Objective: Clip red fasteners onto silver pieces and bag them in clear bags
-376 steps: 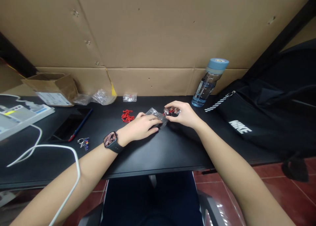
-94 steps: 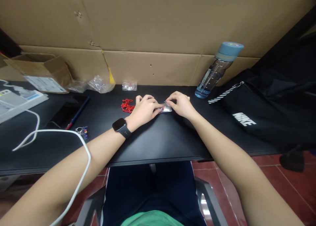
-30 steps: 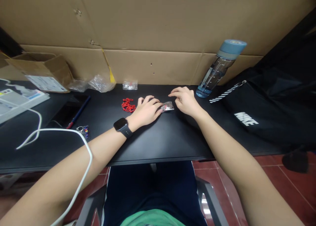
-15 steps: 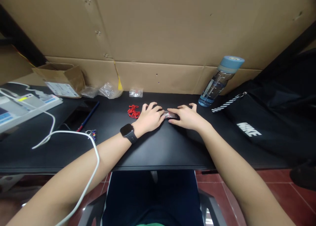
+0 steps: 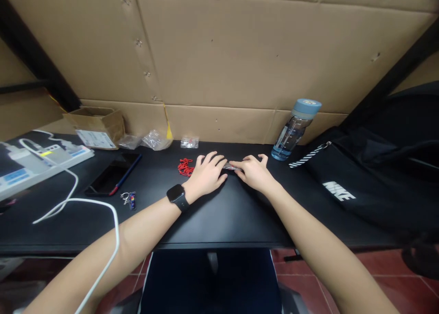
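Between my hands, on the dark desk, lies a small shiny plastic packet (image 5: 232,167), partly hidden by the fingers. My right hand (image 5: 255,172) has its thumb and forefinger on the packet's right end, the other fingers raised and bent. At the packet's left end, my left hand (image 5: 207,173) rests palm down with its fingers spread; its fingertips touch or nearly touch the packet. A bundle of red knotted cord (image 5: 185,167) lies just left of my left hand. A black watch (image 5: 177,196) is on my left wrist.
On the left are a power strip (image 5: 44,165), a white cable (image 5: 92,200) crossing my left forearm, a phone (image 5: 113,174), a pen (image 5: 126,173), a keychain (image 5: 129,199), an open cardboard box (image 5: 98,129) and plastic wrappers (image 5: 156,140). A water bottle (image 5: 293,131) and black bag (image 5: 363,181) stand right.
The view has tilted upward, so the desk sits lower in the picture. My right hand has shifted slightly left, towards my left hand, and less of the packet shows.
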A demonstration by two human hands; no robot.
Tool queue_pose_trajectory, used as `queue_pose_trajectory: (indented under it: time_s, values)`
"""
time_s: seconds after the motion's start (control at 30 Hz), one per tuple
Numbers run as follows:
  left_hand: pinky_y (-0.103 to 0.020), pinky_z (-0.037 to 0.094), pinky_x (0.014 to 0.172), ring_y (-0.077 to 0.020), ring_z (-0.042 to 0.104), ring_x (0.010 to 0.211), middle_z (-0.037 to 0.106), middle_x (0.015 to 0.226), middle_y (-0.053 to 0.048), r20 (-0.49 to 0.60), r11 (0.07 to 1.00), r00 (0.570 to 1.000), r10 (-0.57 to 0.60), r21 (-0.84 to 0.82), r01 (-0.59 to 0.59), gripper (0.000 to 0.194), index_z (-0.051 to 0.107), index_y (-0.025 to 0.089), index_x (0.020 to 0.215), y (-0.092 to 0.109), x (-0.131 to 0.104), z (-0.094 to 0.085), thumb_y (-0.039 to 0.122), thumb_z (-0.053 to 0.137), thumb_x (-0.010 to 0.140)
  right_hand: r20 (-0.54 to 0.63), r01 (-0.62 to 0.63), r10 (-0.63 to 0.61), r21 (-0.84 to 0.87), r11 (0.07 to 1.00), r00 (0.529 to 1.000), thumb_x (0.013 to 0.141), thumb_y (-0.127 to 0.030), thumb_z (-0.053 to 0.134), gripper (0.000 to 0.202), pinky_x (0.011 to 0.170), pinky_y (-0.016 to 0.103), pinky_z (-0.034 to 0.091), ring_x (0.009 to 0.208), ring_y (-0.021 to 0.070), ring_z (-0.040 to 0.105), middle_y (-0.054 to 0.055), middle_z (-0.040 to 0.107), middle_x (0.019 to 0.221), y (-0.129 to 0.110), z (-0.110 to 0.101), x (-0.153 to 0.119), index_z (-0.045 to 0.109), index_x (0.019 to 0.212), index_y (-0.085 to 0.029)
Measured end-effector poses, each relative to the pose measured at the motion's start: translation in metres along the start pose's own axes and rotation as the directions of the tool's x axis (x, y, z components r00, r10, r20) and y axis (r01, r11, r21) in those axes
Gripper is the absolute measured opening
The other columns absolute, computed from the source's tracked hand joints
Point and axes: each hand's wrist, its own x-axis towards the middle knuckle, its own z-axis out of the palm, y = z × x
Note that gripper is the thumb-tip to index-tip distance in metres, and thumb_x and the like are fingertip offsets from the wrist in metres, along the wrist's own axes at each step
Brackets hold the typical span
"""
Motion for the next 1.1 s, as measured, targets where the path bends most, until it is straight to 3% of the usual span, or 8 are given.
queue_pose_trajectory:
  time_s: [0.13,0.27,0.43,0.6,0.83,0.93,1.1]
  values:
    - [-0.053,0.036,0.109,-0.0324,0.039,0.147,0.060,0.150,-0.011,0.012,0.999,0.999,0.030,-0.034,-0.029,0.048,0.055,0.021,0.147,0.000,0.000,-0.003,0.038,0.053,0.102,-0.025,-0.014,0.015,0.030,0.999,1.000,0.103,-0.041,0.057,0.031,0.107,0.062,0.020,0.116,0.0309,0.061,0.009,0.079,0.109,-0.002,0.003,0.003,0.070,0.130,-0.036]
    - [-0.058,0.035,0.109,-0.0367,0.038,0.148,0.060,0.151,-0.009,0.107,0.998,0.994,0.038,-0.053,-0.033,0.047,0.054,0.025,0.148,-0.003,-0.002,-0.001,0.043,0.049,0.105,-0.042,0.004,0.002,0.144,0.990,0.999,0.097,-0.054,0.061,0.051,0.105,0.059,0.025,0.119,0.0334,0.061,0.013,0.076,0.123,-0.002,0.007,0.002,0.060,0.142,-0.029]
    - [-0.061,0.032,0.111,-0.0397,0.036,0.149,0.060,0.150,-0.010,0.124,0.998,0.991,-0.052,-0.012,0.054,0.048,0.056,0.027,0.147,-0.008,-0.004,0.003,0.050,0.042,0.107,-0.054,0.054,-0.047,0.151,0.987,0.997,0.097,-0.048,0.060,0.057,0.106,0.059,0.027,0.134,0.0370,0.052,0.016,0.060,0.149,-0.003,0.005,-0.004,0.051,0.150,-0.027]
    - [-0.063,0.031,0.112,-0.0417,0.034,0.149,0.056,0.152,-0.016,0.038,0.978,0.979,-0.202,0.069,0.199,0.054,0.054,0.021,0.150,-0.012,-0.003,0.004,0.050,0.044,0.105,-0.060,0.077,-0.071,0.113,0.991,0.996,0.097,-0.042,0.060,0.051,0.105,0.059,0.030,0.136,0.0366,0.048,0.014,0.056,0.153,-0.007,-0.004,-0.007,0.054,0.146,-0.029]
    - [-0.059,0.036,0.106,-0.0366,0.042,0.142,0.061,0.147,-0.009,0.054,0.994,0.994,-0.093,0.067,0.089,0.041,0.059,0.035,0.144,-0.010,-0.002,-0.002,0.041,0.048,0.105,-0.063,0.091,-0.084,0.137,0.986,0.995,0.097,-0.038,0.058,0.048,0.105,0.058,0.030,0.135,0.0355,0.049,0.014,0.057,0.151,-0.007,-0.007,-0.008,0.056,0.144,-0.027]
    - [-0.060,0.034,0.108,-0.0368,0.040,0.144,0.064,0.144,-0.010,0.061,0.994,0.994,-0.092,0.068,0.088,0.039,0.064,0.032,0.138,-0.012,-0.001,-0.004,0.043,0.046,0.105,-0.067,0.091,-0.082,0.140,0.986,0.994,0.098,-0.038,0.058,0.046,0.106,0.058,0.030,0.135,0.0354,0.049,0.014,0.057,0.151,-0.005,-0.007,-0.009,0.057,0.142,-0.027]
    - [-0.063,0.031,0.112,-0.0401,0.035,0.150,0.061,0.148,-0.014,0.040,0.974,0.979,-0.201,0.115,0.195,0.043,0.065,0.024,0.139,-0.028,-0.001,-0.010,0.041,0.044,0.105,-0.069,0.081,-0.072,0.144,0.986,0.995,0.097,-0.039,0.059,0.045,0.105,0.057,0.030,0.133,0.0351,0.049,0.013,0.058,0.150,-0.002,-0.008,-0.010,0.059,0.140,-0.027]
